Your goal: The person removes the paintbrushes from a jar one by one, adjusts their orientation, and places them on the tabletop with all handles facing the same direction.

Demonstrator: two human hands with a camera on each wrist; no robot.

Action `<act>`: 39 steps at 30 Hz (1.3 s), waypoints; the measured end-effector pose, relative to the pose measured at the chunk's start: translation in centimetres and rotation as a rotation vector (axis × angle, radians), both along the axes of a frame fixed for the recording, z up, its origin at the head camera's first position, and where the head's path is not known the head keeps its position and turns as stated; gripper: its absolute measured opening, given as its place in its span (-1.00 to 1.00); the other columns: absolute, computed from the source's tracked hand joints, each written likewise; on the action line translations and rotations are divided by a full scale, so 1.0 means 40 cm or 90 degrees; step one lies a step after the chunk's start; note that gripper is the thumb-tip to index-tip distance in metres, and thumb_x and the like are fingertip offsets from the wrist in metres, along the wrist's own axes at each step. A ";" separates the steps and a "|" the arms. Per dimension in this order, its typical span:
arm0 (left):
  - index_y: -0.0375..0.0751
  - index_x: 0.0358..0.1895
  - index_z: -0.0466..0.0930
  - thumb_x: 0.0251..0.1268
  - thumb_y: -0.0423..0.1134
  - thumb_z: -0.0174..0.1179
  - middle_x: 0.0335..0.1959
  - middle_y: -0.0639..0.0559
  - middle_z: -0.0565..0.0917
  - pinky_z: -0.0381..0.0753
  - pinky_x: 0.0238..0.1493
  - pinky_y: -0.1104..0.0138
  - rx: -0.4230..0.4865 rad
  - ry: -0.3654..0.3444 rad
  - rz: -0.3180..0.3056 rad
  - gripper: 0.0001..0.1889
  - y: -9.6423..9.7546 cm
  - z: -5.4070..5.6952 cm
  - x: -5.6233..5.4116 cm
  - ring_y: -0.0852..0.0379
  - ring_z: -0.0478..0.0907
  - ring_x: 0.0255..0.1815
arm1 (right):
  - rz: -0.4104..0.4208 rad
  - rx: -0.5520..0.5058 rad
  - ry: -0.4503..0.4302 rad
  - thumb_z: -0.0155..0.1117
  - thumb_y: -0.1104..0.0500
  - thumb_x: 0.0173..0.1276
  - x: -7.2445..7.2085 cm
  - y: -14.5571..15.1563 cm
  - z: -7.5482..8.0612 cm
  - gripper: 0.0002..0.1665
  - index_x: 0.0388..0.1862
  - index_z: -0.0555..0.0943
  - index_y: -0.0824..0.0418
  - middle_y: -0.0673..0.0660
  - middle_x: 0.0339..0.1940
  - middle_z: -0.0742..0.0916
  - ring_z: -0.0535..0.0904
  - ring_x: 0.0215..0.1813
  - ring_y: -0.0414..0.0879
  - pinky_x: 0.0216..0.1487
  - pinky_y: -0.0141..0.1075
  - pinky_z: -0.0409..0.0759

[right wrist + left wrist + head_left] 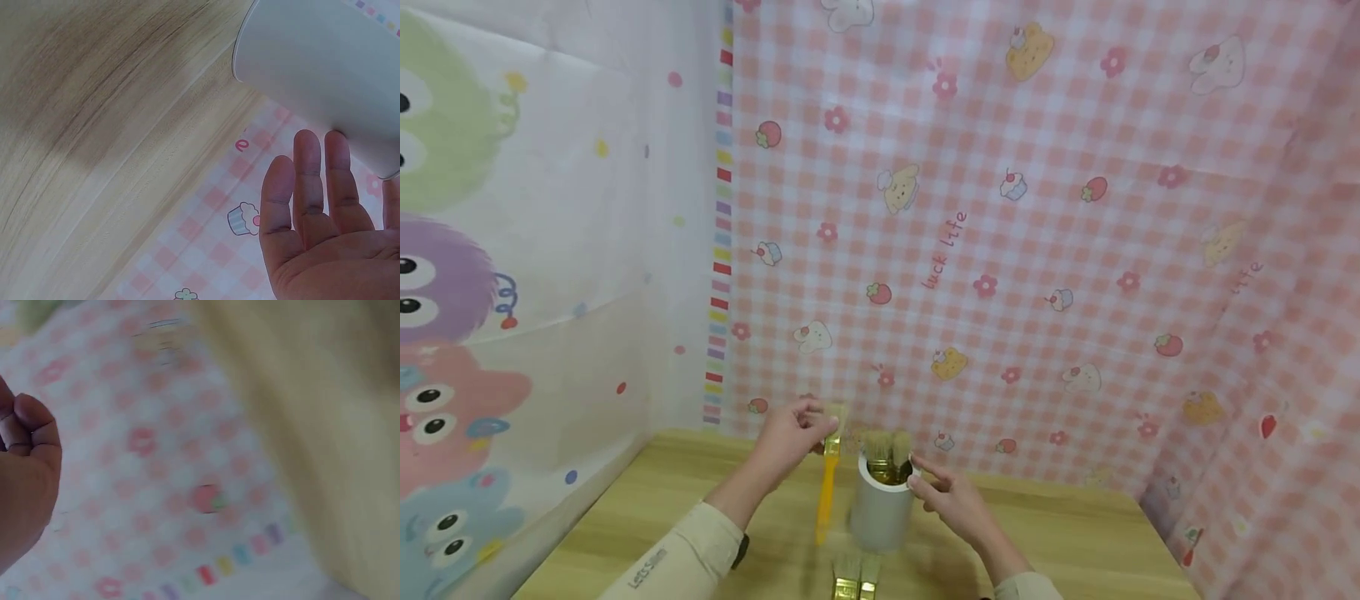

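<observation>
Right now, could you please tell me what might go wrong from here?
The left hand holds the yellow brush near its bristles, so its hanging handle might knock the container. The right hand is at the container's rim, where a stray push might tip it along with the brushes inside.

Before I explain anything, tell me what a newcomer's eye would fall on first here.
Probably the pink checked cloth, covered in cartoon figures, behind the wooden table. Then the yellow-handled brush, held bristles-up in the left-hand grip, left of the pale container in the head view. More brushes stand bristles-up in that container.
</observation>
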State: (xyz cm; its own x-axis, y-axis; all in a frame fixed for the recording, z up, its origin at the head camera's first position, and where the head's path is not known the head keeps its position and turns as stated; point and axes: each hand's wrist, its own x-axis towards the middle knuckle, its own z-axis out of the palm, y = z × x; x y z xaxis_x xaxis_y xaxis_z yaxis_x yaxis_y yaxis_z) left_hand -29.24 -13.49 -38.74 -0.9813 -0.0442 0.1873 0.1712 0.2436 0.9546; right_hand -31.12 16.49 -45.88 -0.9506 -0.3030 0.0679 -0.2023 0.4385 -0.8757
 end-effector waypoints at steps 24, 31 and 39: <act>-0.28 -0.14 0.72 0.27 -0.32 0.48 -0.30 -0.01 0.78 0.67 -0.20 0.16 -0.210 -0.106 -0.079 -0.82 -0.001 -0.337 0.116 0.06 0.65 -0.25 | 0.003 0.003 -0.005 0.27 -0.17 0.63 -0.004 0.002 0.006 -0.33 0.61 0.48 -0.02 0.36 0.60 0.51 0.77 0.06 0.24 0.08 0.34 0.68; -0.31 -0.25 0.73 0.21 -0.40 0.50 -0.53 0.06 0.67 0.49 -0.40 0.37 -0.227 -0.052 -0.119 -0.87 0.003 -0.342 0.122 0.19 0.50 -0.45 | 0.002 0.013 -0.009 0.27 -0.20 0.61 0.001 0.001 0.010 -0.32 0.61 0.49 -0.06 0.38 0.52 0.59 0.78 0.07 0.25 0.09 0.32 0.68; -0.35 -0.21 0.75 0.23 -0.40 0.52 -0.47 0.04 0.68 0.49 -0.37 0.37 -0.243 -0.063 -0.144 -0.85 0.004 -0.331 0.123 0.16 0.50 -0.40 | 0.003 0.004 -0.003 0.29 -0.20 0.60 -0.001 0.002 0.010 -0.32 0.60 0.50 -0.04 0.38 0.52 0.59 0.78 0.05 0.21 0.10 0.30 0.68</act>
State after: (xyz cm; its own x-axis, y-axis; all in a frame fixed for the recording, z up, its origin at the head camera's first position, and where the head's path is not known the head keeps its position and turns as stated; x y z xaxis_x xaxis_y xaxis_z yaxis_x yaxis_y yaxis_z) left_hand -24.30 -13.31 -51.98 -0.9724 0.2272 0.0538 0.1734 0.5484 0.8180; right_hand -31.17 16.57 -45.49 -0.9493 -0.3085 0.0611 -0.2002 0.4427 -0.8740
